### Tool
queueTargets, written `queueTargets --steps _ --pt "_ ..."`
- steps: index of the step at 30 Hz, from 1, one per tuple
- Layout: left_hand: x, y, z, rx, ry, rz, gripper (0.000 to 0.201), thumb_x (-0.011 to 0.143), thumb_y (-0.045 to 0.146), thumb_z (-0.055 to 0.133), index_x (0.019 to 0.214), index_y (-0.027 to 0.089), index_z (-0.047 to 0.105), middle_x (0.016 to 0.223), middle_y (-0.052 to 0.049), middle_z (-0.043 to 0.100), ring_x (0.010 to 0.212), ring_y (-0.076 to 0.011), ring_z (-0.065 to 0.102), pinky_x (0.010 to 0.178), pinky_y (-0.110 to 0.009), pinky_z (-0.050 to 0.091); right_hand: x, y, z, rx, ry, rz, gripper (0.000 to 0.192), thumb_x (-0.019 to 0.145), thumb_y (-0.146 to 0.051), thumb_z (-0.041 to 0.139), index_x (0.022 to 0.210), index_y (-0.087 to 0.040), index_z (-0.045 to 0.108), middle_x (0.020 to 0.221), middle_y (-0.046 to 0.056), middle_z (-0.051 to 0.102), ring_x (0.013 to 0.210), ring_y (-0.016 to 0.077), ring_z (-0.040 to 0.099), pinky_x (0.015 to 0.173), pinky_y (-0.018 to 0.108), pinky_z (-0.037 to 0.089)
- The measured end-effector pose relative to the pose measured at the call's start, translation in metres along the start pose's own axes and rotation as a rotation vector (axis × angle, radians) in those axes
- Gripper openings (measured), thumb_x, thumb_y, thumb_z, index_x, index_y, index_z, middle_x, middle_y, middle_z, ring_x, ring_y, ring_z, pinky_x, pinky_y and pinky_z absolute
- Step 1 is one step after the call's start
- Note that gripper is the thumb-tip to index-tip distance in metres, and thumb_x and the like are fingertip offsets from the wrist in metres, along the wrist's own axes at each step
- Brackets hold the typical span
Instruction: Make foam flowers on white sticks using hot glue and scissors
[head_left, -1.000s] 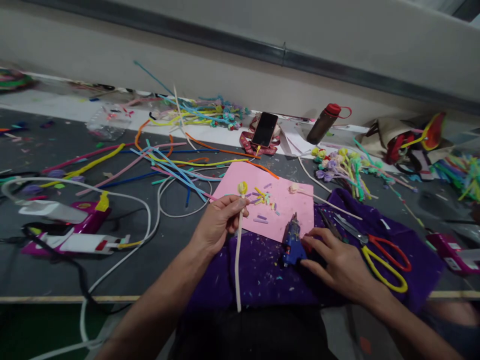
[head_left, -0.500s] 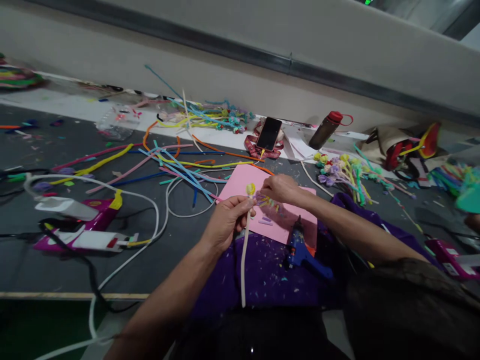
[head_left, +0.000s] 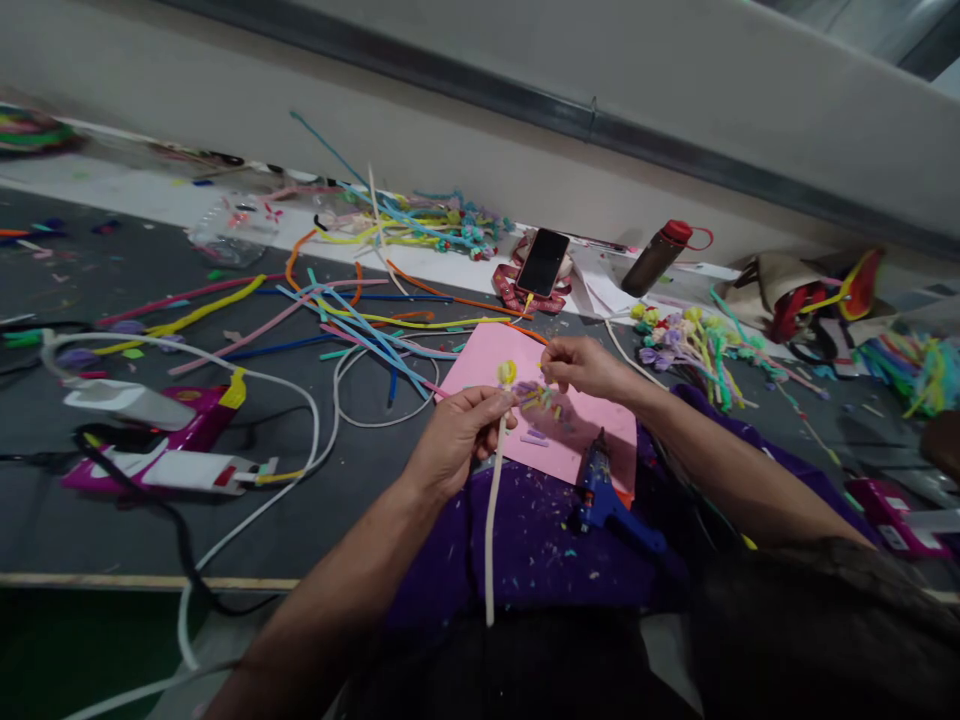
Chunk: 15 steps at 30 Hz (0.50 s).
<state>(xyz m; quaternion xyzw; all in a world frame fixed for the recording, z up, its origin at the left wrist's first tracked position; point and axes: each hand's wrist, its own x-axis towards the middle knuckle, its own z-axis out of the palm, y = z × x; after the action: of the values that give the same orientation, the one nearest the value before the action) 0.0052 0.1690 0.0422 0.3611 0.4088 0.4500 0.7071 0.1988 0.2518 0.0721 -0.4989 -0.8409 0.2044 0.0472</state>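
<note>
Item: one cream stem (head_left: 494,530), fuzzy, slender and slightly bowed, topped by a small yellow-and-cream head (head_left: 507,372). Location: in the left hand (head_left: 469,430), whose thumb and fingers pinched it just below the head. Orientation: the long axis ran from the head, at the far end, back toward the person; the free end reached the near edge of the purple cloth (head_left: 517,560). Finish: the stem was plain and pale; the head was bunched and brighter, its finer shaping too small to read.

Spatial relation: the head appeared just left of the right hand (head_left: 589,370), its fingertips pointing toward it across a narrow gap. The left hand was the nearer, directly under the head. The right hand's fingertips were drawn together; whether they gripped anything could not be told.

Adjacent: one pink sheet (head_left: 480,352), beneath the head and both hands' fingertips in this view; one loose group of chopped pieces (head_left: 541,402), yellow and lilac among them, on the sheet between the hands; one blue glue gun (head_left: 600,490), unheld, its nozzle over the sheet and its handle on the cloth.
</note>
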Motion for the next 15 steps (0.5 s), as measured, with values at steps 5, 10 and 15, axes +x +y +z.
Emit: queueTargets --steps 5,10,15 --pt "0.002 -0.006 0.002 0.006 -0.07 -0.072 0.026 0.071 0.038 0.064 0.07 0.012 0.06 0.051 0.004 0.052 0.035 -0.0002 0.036 0.032 -0.012 0.022 -0.04 -0.012 0.006 0.402 0.063 -0.189 0.011 0.081 -0.021 0.046 0.079 -0.014 0.054 0.065 -0.001 0.054 0.055 0.0077 0.048 0.051 0.018 0.037" --pt "0.003 -0.01 0.005 0.045 -0.126 -0.14 0.027 0.069 0.038 0.066 0.067 0.012 0.059 0.044 0.005 0.048 0.033 -0.0005 0.036 0.032 -0.011 0.022 -0.054 -0.029 0.009 0.23 0.15 -0.265 0.007 0.08 -0.015 0.05 0.081 -0.014 0.057 0.07 0.001 0.057 0.061 0.009 0.049 0.056 0.02 0.035" --pt "0.002 -0.009 0.005 0.087 -0.144 -0.174 0.026 0.069 0.038 0.066 0.065 0.012 0.059 0.042 0.005 0.048 0.032 -0.0012 0.037 0.032 -0.012 0.024 -0.054 -0.034 0.011 0.142 0.156 -0.263 0.007 0.08 -0.015 0.052 0.081 -0.013 0.058 0.066 0.0 0.058 0.055 0.0083 0.049 0.053 0.02 0.033"
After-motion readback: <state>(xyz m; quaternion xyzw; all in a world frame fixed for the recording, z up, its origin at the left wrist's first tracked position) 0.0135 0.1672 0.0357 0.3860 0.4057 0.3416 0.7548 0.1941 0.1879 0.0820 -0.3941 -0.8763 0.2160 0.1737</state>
